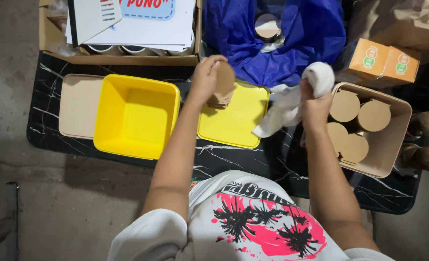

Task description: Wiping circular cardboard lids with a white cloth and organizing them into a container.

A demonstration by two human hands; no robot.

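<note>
My left hand holds a round brown disc above a small stack of the same discs that lies on a flat yellow lid. My right hand grips a white cloth that hangs down over the lid's right edge. Just right of that hand stands a beige bin holding several upright brown discs. A yellow square bin sits to the left of my left arm.
A black marbled mat bears the bins. A beige lid lies at the left. Behind are a cardboard box with papers, a blue bag and an orange carton. Bare concrete floor surrounds the mat.
</note>
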